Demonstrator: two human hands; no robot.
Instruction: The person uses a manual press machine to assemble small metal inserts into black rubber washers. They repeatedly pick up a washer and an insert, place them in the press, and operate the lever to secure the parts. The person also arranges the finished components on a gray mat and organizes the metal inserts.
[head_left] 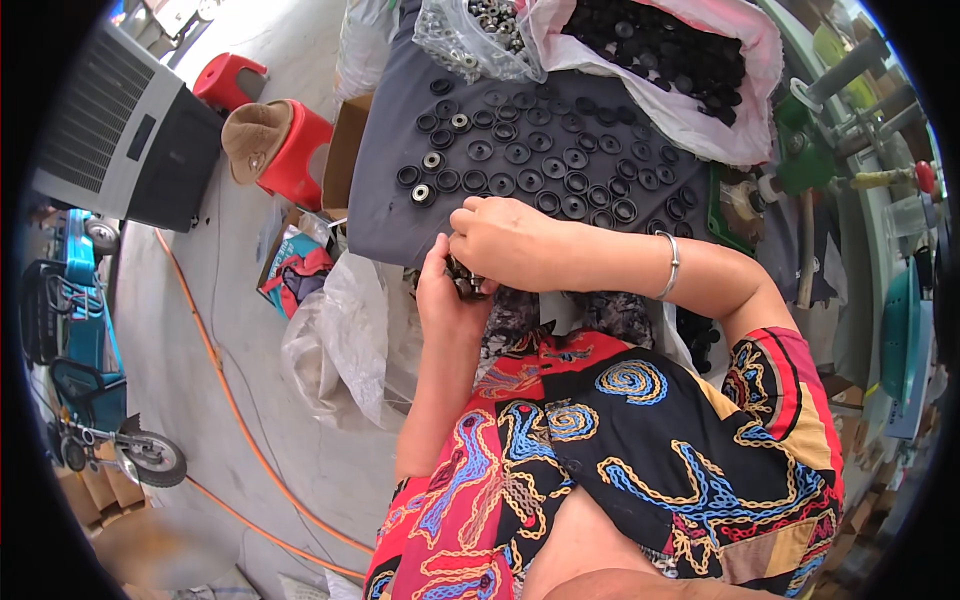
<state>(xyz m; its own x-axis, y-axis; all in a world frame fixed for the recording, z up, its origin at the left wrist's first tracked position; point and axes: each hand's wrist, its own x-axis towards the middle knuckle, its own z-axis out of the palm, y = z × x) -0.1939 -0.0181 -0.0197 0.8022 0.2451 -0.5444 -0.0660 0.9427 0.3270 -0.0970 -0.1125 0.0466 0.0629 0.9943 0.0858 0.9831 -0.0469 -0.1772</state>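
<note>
At the near edge of the grey-covered table point(385, 180), my left hand point(448, 296) is cupped around small shiny metal parts point(466, 285). My right hand point(510, 243) reaches across above it, fingers closed together; whatever they pinch is hidden. Just beyond both hands, several black round rings point(503, 184) lie spread in loose rows over the cloth. A few on the left side have a silver bearing-like piece point(421, 194) in the middle.
A clear bag of metal parts point(470, 40) and a white sack of black pieces point(650, 80) sit at the table's far side. Left are red stools point(300, 150), an air cooler point(130, 130) and an orange hose point(215, 355). Green machinery point(800, 140) stands right.
</note>
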